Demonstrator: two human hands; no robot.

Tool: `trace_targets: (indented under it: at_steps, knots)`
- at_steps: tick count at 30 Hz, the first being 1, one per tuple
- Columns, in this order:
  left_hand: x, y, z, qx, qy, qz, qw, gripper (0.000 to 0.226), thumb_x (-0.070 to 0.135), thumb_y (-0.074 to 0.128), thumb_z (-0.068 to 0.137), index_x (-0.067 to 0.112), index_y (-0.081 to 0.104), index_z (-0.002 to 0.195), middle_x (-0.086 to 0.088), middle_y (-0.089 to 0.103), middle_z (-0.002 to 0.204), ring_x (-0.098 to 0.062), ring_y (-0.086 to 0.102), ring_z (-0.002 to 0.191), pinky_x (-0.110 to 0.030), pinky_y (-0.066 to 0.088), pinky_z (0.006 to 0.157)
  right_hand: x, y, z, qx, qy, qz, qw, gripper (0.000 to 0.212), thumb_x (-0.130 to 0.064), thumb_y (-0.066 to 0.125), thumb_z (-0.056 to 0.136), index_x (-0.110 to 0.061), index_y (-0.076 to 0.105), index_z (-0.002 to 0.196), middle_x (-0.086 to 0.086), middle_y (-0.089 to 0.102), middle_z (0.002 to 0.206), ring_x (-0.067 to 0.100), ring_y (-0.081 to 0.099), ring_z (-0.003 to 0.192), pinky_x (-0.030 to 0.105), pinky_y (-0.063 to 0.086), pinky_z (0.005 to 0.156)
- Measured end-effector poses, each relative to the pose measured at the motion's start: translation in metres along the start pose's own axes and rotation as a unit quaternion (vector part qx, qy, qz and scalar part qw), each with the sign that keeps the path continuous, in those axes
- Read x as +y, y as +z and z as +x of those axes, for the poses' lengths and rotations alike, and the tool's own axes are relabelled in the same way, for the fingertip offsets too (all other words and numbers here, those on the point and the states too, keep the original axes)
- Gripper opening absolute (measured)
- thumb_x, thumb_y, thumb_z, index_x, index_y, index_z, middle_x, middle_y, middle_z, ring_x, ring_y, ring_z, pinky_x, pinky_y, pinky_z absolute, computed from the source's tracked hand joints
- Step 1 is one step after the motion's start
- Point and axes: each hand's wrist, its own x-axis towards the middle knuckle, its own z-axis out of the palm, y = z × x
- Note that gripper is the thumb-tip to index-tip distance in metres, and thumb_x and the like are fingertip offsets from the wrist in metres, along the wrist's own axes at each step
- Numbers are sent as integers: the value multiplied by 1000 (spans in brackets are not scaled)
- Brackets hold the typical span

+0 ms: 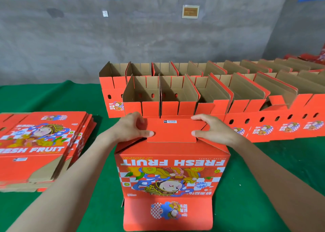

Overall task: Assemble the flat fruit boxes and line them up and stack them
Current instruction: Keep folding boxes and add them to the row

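"FRESH FRUIT" in white capitals: upside down on the red printed cardboard box (172, 172), and upright on the stack of flat red cardboard boxes (40, 144).

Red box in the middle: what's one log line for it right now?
red cardboard fruit box: stands on green table, print upside down | left hand: pinches its red top flap | right hand: pinches same flap

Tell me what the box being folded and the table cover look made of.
Box: seemingly corrugated cardboard, smooth red print outside; the flat stack beside it shows brown layered edges. Table cover: probably green cloth or felt, matte, no shine; weave too blurred to tell.
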Motion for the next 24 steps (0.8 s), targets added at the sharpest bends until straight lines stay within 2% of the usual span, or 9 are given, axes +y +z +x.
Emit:
trace_targets:
  at_steps: [3, 5, 11, 15, 17, 19, 22, 24]
  knots:
    - [4, 1, 2, -9, -32, 37, 999, 79, 47, 81, 67, 25, 41, 131, -7, 51, 124, -27, 49, 115, -38, 41, 100, -6, 3, 6, -5, 23, -63, 998, 62, -37, 71, 80, -34, 45, 136, 0, 43, 136, 21, 32, 132, 42, 31, 109]
    - [6, 3, 4, -15, -33, 70, 997, 94, 50, 80, 67, 34, 30, 145, -10, 44, 131, -34, 42, 124, -45, 37, 106, -9, 6, 7, 3, 30, -80, 996, 65, -36, 72, 79, -33, 43, 137, 2, 43, 134, 24, 30, 132, 39, 31, 106]
    - [11, 10, 4, 1, -49, 123, 991, 82, 51, 79, 66, 37, 41, 137, -10, 43, 122, -35, 41, 119, -41, 39, 101, -10, 14, 2, 37, 16, -155, 987, 65, -40, 69, 81, -35, 38, 138, 0, 42, 135, 24, 32, 130, 41, 36, 103]
    - [11, 11, 5, 2, -47, 126, 991, 82, 51, 79, 66, 37, 41, 137, -9, 43, 121, -35, 40, 119, -41, 38, 100, -4, 16, 2, 39, 4, -171, 984, 66, -44, 66, 83, -36, 34, 140, -2, 40, 141, 22, 30, 133, 43, 37, 104]
    - [8, 8, 4, -4, -43, 97, 994, 84, 51, 79, 67, 35, 41, 140, -10, 44, 123, -33, 42, 121, -40, 38, 105, 0, 15, 3, 30, -7, -162, 986, 64, -44, 63, 86, -34, 34, 143, -1, 38, 144, 22, 28, 136, 42, 33, 108]
    - [3, 3, 3, -6, -32, 22, 999, 82, 46, 81, 68, 29, 44, 139, -9, 48, 125, -26, 50, 117, -36, 40, 105, 3, 13, 5, 25, -15, -135, 990, 58, -44, 57, 90, -31, 37, 143, 0, 40, 144, 22, 28, 137, 41, 29, 112]
    - [-8, 1, -4, 17, -20, -127, 992, 77, 32, 81, 72, 20, 45, 139, 1, 60, 113, -11, 61, 96, -20, 48, 86, 8, 12, 7, 41, -22, -82, 996, 50, -42, 57, 91, -28, 46, 139, -1, 44, 143, 19, 34, 135, 38, 29, 112]
    - [-18, 5, -8, 52, -39, -201, 977, 76, 30, 78, 76, 19, 41, 142, 3, 55, 116, -11, 57, 100, -22, 43, 87, 8, 13, 7, 74, -13, -27, 997, 46, -38, 61, 91, -24, 52, 134, -4, 49, 137, 14, 41, 129, 29, 33, 106]
